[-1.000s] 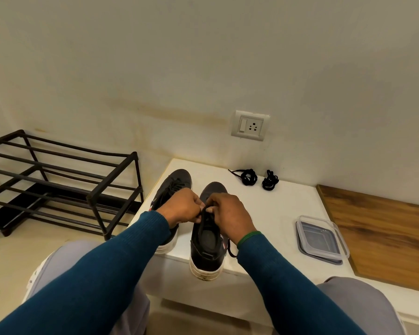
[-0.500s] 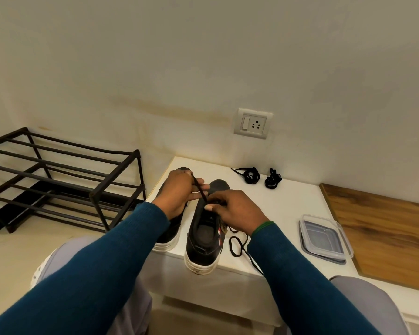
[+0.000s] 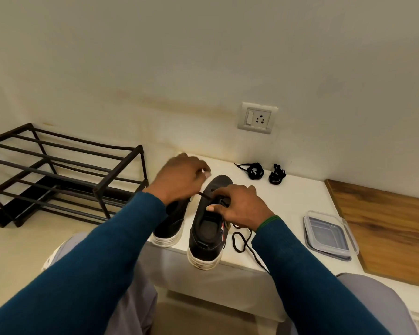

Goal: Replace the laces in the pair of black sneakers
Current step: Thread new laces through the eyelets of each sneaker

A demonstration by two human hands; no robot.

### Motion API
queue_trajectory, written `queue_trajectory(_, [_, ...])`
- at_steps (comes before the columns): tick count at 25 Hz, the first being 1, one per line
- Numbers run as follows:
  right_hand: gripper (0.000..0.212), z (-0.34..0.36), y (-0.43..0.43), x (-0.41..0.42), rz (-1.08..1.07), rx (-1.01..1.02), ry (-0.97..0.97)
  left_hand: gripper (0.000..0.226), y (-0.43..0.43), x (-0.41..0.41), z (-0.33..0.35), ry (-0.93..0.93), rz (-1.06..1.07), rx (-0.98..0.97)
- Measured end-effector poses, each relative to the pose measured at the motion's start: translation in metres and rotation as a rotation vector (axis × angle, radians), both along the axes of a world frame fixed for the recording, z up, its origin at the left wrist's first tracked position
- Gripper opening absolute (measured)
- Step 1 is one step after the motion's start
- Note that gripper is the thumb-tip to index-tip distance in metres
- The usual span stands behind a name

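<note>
While I sit at the low white table (image 3: pixel 300 201), a black metal shoe rack (image 3: pixel 65 175) stands on the floor to my left, its far end cut off by the edge of the view.

The left sneaker (image 3: pixel 172 221) lies on the table's left front corner. Its long axis runs away from me, toe to the wall and white-soled heel at the front edge. My sleeve and left hand (image 3: pixel 179 180) hide most of its upper. That hand hangs above the toe, motion-blurred, its fingers curled in and pinching a black lace (image 3: pixel 204 195).

The lace runs taut down to the right sneaker (image 3: pixel 208 233), just beside the left one and pointing the same way. Its heel juts past the table's edge and its open collar faces up. My right hand (image 3: pixel 240 206) rests over the lacing area, fingers curled down onto the sneaker's upper and thumb at the collar. What the fingertips pinch is hidden. More of the lace loops loose on the table to the right of this sneaker and trails under my right sleeve.

Near the wall lie the left coiled lace (image 3: pixel 254 170) and the right coiled lace (image 3: pixel 277 175), close together, below a wall socket (image 3: pixel 257 118).

Further right sits a clear plastic container (image 3: pixel 328 234) with its lid on. Through the lid I see only its grey bottom. It lies against a wooden board (image 3: pixel 392 226) that is cut off at the right.
</note>
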State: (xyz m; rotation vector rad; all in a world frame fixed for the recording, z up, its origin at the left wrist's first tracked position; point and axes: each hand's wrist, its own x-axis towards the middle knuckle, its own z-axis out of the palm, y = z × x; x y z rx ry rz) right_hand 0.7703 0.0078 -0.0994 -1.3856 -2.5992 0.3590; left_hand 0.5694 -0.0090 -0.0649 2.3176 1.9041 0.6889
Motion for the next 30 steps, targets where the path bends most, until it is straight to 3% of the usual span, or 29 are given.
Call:
queue_trajectory(2, [0.043,0.003,-0.003,0.002,0.002,0.016,0.004,0.041,0.003,0.016,-0.015,0.24,-0.004,-0.261])
queue_trajectory(3, [0.044,0.004,-0.004,0.002,-0.002,0.021,0.004,0.047,0.003,0.02,-0.016,0.236,0.003,-0.336])
queue_trajectory(4, [0.045,0.004,-0.005,0.003,-0.01,0.021,0.006,0.051,0.005,0.02,-0.014,0.099,0.006,-0.353])
queue_trajectory(5, [0.046,0.004,-0.005,0.005,-0.023,0.007,0.015,0.052,0.005,0.021,-0.011,-0.136,0.014,-0.315])
queue_trajectory(6, [0.048,0.003,-0.005,0.006,-0.038,-0.014,0.032,0.051,0.002,0.022,-0.002,-0.489,0.034,-0.233])
queue_trajectory(8, [0.05,-0.001,-0.003,0.008,-0.055,-0.05,0.057,0.04,-0.004,0.02,0.019,-1.458,0.075,-0.026])
queue_trajectory(9, [0.05,-0.002,-0.002,0.009,-0.057,-0.053,0.055,0.034,-0.005,0.016,0.028,-1.81,0.056,0.038])
queue_trajectory(10, [0.049,-0.004,-0.001,0.009,-0.056,-0.043,0.041,0.031,-0.005,0.013,0.032,-1.972,0.055,0.058])
queue_trajectory(11, [0.049,-0.005,0.0,0.008,-0.057,-0.029,0.018,0.026,-0.004,0.01,0.032,-1.939,0.077,0.038])
queue_trajectory(12, [0.049,-0.005,0.0,0.007,-0.058,-0.01,-0.007,0.019,-0.002,0.007,0.029,-1.708,0.132,-0.02])
queue_trajectory(13, [0.05,-0.005,0.0,0.005,-0.059,0.014,-0.033,0.011,-0.001,0.007,0.021,-1.32,0.185,-0.086])
queue_trajectory(15, [0.052,-0.005,-0.002,0.001,-0.054,0.061,-0.064,0.02,0.002,0.01,-0.004,-0.49,0.174,-0.218])
queue_trajectory(16, [0.053,-0.006,-0.002,0.0,-0.051,0.077,-0.065,0.028,0.001,0.014,-0.013,-0.205,0.118,-0.312])
queue_trajectory(17, [0.053,-0.006,-0.003,0.0,-0.05,0.086,-0.06,0.037,0.0,0.018,-0.018,-0.043,0.081,-0.384])
queue_trajectory(18, [0.053,-0.007,-0.003,0.0,-0.052,0.087,-0.05,0.046,-0.001,0.022,-0.017,0.02,0.062,-0.381])
queue_trajectory(20, [0.052,-0.007,-0.003,0.0,-0.07,0.083,-0.02,0.053,-0.003,0.021,-0.005,-0.194,0.073,-0.147])
queue_trajectory(21, [0.051,-0.007,-0.004,0.0,-0.083,0.072,-0.009,0.051,-0.002,0.019,0.003,-0.491,0.131,0.012])
queue_trajectory(22, [0.051,-0.007,-0.004,0.001,-0.093,0.056,0.0,0.045,0.0,0.016,0.011,-0.919,0.17,0.124])
queue_trajectory(23, [0.051,-0.008,-0.003,0.001,-0.1,0.04,0.006,0.035,0.0,0.013,0.017,-1.33,0.184,0.145])
queue_trajectory(24, [0.052,-0.009,-0.002,0.001,-0.1,0.032,0.005,0.026,0.0,0.012,0.018,-1.553,0.208,0.094])
queue_trajectory(25, [0.052,-0.009,-0.002,0.001,-0.095,0.028,-0.005,0.023,0.0,0.013,0.015,-1.564,0.241,0.022])
queue_trajectory(26, [0.053,-0.01,-0.003,0.0,-0.089,0.024,-0.016,0.022,0.002,0.014,0.008,-1.348,0.271,-0.042])
queue_trajectory(28, [0.054,-0.01,-0.004,0.001,-0.088,0.022,-0.028,0.017,0.007,0.016,-0.009,-0.637,0.262,-0.096])
queue_trajectory(30, [0.051,-0.009,-0.004,0.003,-0.083,0.043,-0.033,0.018,0.008,0.018,-0.015,-0.274,0.133,-0.208])
